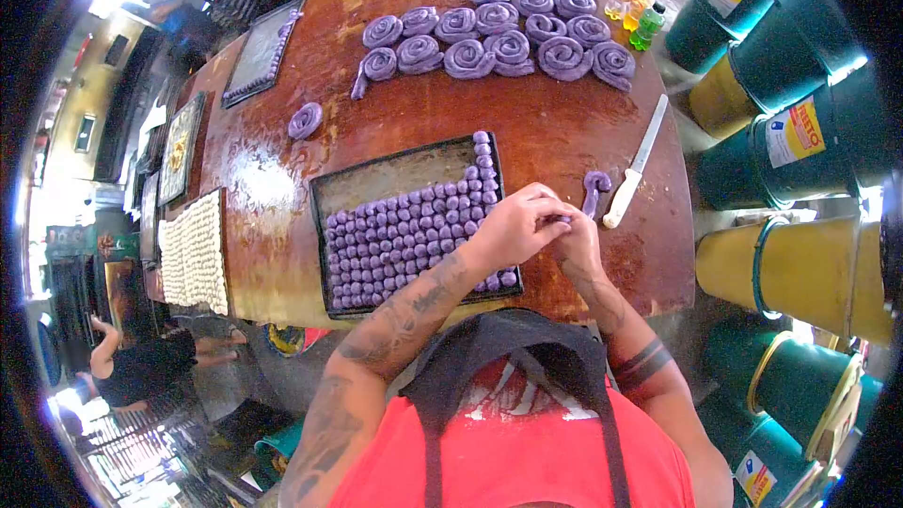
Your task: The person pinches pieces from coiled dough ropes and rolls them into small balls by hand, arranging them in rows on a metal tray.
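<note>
My left hand (pixel 517 226) and my right hand (pixel 576 237) meet over the table, right of a dark tray (pixel 376 172). Purple dough shows between their fingers. Rows of small purple dough balls (pixel 404 235) fill the tray's lower part and run up its right side. Just beyond my right hand lies a short curled strip of purple dough (pixel 594 190). Beside it is a knife (pixel 641 160) with a white handle. Several coiled purple dough rolls (pixel 465 58) lie at the table's far side, and a single coil (pixel 305 120) sits left of them.
A tray of pale balls (pixel 195 249) and another dark tray (pixel 263 56) lie on the left. Bottles (pixel 647 26) stand at the table's far right corner. Green bins (pixel 800 150) and yellow bins (pixel 800 273) line the right. A person (pixel 141 367) is at lower left.
</note>
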Demonstrator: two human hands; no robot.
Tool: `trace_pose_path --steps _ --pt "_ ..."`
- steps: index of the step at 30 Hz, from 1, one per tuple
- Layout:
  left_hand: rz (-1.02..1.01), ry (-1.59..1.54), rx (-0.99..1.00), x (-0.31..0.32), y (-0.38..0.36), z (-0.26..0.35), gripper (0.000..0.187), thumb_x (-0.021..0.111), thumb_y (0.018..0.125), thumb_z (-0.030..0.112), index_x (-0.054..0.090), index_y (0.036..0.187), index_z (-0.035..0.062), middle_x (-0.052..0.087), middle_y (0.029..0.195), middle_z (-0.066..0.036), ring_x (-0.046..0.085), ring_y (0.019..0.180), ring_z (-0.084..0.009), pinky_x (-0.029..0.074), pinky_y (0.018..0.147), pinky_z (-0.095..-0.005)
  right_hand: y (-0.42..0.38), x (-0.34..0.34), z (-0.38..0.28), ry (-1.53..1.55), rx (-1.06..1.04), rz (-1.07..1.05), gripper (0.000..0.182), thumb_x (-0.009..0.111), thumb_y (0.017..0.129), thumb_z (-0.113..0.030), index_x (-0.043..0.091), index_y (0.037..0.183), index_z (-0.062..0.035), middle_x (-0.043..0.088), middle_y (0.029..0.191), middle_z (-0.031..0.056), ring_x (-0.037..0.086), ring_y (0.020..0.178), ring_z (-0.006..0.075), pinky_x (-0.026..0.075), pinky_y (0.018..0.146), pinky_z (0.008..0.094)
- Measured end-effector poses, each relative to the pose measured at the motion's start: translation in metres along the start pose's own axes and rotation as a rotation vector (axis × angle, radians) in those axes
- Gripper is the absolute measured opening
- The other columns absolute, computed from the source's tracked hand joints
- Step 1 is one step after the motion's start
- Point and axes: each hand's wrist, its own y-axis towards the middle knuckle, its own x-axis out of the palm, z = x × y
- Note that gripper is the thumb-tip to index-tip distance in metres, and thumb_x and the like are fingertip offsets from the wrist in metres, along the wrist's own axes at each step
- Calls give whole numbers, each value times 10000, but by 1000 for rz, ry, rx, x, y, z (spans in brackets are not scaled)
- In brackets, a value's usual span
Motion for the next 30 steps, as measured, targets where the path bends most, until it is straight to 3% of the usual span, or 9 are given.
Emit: trace_pose_path --steps 4,10,13,17,19,20,23,25,30 --pt "95 -102 -414 -1 -15 -12 175 696 847 126 693 980 13 692 975 -132 668 922 -245 522 833 -341 -7 6 -66 -169 -98 114 226 695 791 -65 664 1011 -29 672 933 160 656 898 330 522 828 393" --pt "-50 -234 -728 -8 -24 -41 184 712 825 120 701 971 8 724 919 -78 661 835 -138 534 790 -299 -5 5 -57 -419 -75 -74 252 746 766 -69 621 972 3 649 923 178 644 843 279 513 766 349" --pt "264 -107 -660 -37 -28 -73 135 723 730 77 711 859 41 698 768 -59 644 694 -125 516 660 -262 -2 4 -36 -503 -139 -116 286 780 726 -124 639 946 -9 651 858 158 634 831 332 513 778 409" --pt "549 523 -341 -54 -21 -134 192 694 779 90 688 964 41 698 945 -140 673 865 -300 538 809 -404 -10 5 -3 -795 -408 -249 337 778 719 -130 660 1018 -28 645 792 139 623 821 353 507 824 447" --pt "454 416 -550 -57 -9 -131 186 688 806 153 695 961 50 688 988 -169 657 935 -332 524 854 -410 -5 -1 -3 -744 -284 -394 377 760 760 -147 642 1098 -29 647 820 140 628 781 339 520 794 428" --pt "381 370 -626 -57 -6 -129 196 688 808 171 700 967 57 685 998 -171 652 954 -331 520 866 -406 -2 -4 5 -416 -109 -412 289 701 868 -207 616 1089 -42 628 801 88 604 655 241 524 643 377" --pt "162 403 -702 -57 -5 -136 252 690 817 246 719 1009 86 671 1011 -171 630 987 -341 498 902 -416 12 -34 -23 415 392 -204 251 645 919 -291 653 1026 -64 671 878 71 643 809 198 526 739 349" --pt "147 633 -575 -53 -10 -137 266 695 816 259 722 1018 88 671 1006 -169 631 973 -344 497 894 -430 12 -45 -38 571 280 -157 209 618 959 -280 609 992 -73 643 842 13 591 703 118 487 610 300" --pt "371 137 -466 -27 -2 -99 250 734 790 139 712 1019 39 667 883 -150 652 837 -268 531 777 -371 8 -27 -41 -244 168 23 164 675 905 -192 619 840 -52 620 716 30 577 650 141 456 574 295"
